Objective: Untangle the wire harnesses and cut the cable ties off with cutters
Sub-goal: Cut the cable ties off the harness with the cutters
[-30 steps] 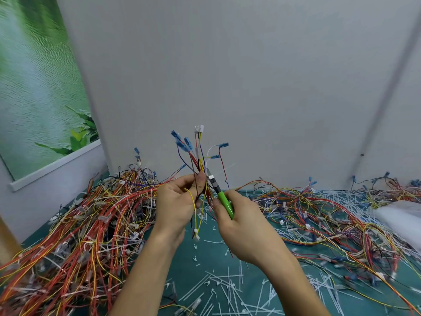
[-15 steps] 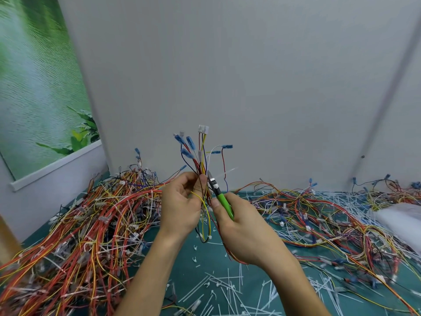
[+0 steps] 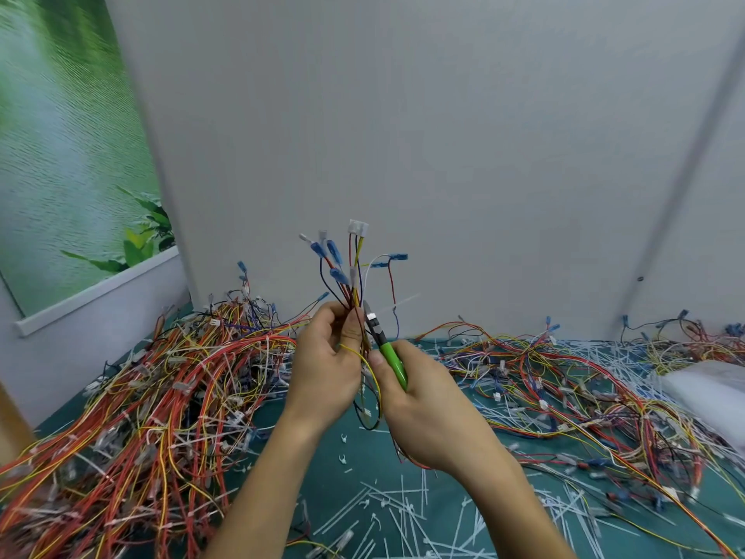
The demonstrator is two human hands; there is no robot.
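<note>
Above the green desk (image 3: 334, 488), mid-scene, the left grip (image 3: 326, 369) pinches an upright wire harness (image 3: 354, 286) below its blue connectors. Just right, the right grip (image 3: 427, 417) curls round green-handled cutters (image 3: 393, 363), tips beside the harness.

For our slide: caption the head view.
Left hand grips a wire harness; right hand aims green cutters at it.
</note>
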